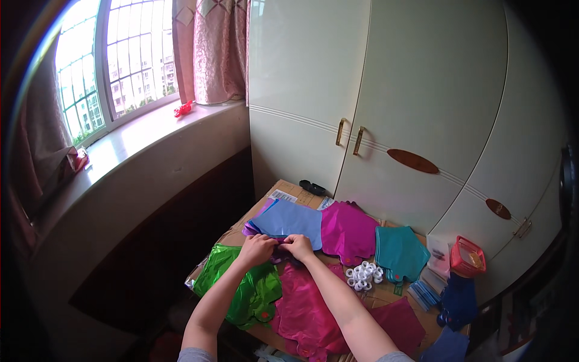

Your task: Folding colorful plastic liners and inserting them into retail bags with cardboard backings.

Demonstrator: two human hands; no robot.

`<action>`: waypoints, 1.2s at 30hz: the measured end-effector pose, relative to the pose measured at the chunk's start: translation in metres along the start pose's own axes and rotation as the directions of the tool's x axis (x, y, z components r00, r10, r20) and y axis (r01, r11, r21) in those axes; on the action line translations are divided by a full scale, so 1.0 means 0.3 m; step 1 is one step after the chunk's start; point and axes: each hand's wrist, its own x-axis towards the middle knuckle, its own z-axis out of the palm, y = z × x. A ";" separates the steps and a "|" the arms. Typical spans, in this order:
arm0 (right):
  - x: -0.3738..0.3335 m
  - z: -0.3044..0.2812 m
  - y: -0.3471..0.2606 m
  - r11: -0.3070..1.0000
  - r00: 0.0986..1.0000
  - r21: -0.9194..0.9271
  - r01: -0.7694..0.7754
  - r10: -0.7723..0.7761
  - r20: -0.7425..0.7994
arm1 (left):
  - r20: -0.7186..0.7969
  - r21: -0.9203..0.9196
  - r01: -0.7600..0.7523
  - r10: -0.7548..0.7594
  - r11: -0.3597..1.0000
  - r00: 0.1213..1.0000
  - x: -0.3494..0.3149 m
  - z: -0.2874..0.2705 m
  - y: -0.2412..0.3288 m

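My left hand (pixel 258 250) and my right hand (pixel 298 247) are close together over the middle of the cardboard-topped surface. Fingers of both hands are closed on a dark purple foil piece (pixel 281 240), mostly hidden by the hands. Just beyond them lies a fanned stack of blue and purple foil sheets (pixel 294 219). Shiny green foil pieces (pixel 232 283) spread beneath my left forearm, and deep pink foil pieces (pixel 304 301) lie between my arms. A magenta foil stack (pixel 348 230) sits to the right of the blue one.
White rings (pixel 363 276) are heaped right of my right arm, near a teal foil stack (pixel 400 252). Further right are flat blue packets (pixel 426 294), dark blue foil (pixel 458 300) and a coral basket (pixel 468 256). A black object (pixel 312 187) lies by the cabinet (pixel 301 151).
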 end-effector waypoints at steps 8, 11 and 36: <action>0.012 0.007 0.025 0.996 0.999 0.079 -0.047 0.044 0.031 | 0.192 -0.265 0.390 -0.348 0.882 0.918 0.028 0.022 -0.049; 0.016 0.008 0.040 0.991 0.998 0.122 -0.046 0.042 0.040 | 0.152 -0.073 0.321 -0.307 0.944 0.939 0.030 0.016 -0.042; 0.168 -0.572 0.067 0.975 0.662 0.159 0.153 0.018 -0.749 | 0.308 0.164 0.472 -0.500 0.866 0.810 0.086 0.064 -0.199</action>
